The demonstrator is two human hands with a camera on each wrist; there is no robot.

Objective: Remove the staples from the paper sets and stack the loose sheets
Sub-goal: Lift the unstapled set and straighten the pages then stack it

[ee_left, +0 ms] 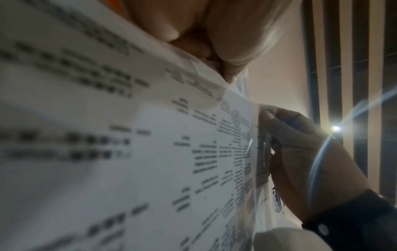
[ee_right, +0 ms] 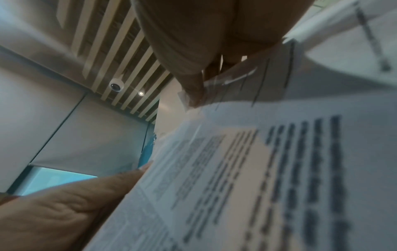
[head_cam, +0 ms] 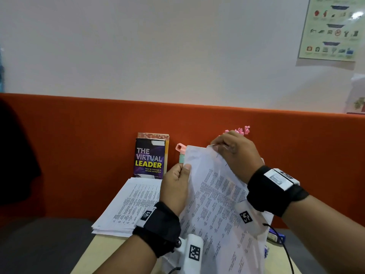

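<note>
I hold a stapled paper set (head_cam: 217,194) of printed sheets up off the table, tilted toward me. My left hand (head_cam: 183,169) grips its left edge near the top, thumb on the front. My right hand (head_cam: 219,147) pinches the top right corner, where the front sheet is peeled back a little. In the left wrist view a thin metal piece (ee_left: 265,152) shows at that corner beside my right hand (ee_left: 300,144); what it is stays unclear. The right wrist view has my fingertips (ee_right: 195,95) closed on the folded corner. A stack of loose sheets (head_cam: 126,206) lies on the table at the left.
A book (head_cam: 149,158) leans on the orange partition (head_cam: 79,145) behind the stack. A pink and green bottle (head_cam: 180,153) and pink flowers (head_cam: 242,130) stand behind the held paper. A blue item (head_cam: 276,236) and a black cable (head_cam: 286,252) lie at the right on the table (head_cam: 110,252).
</note>
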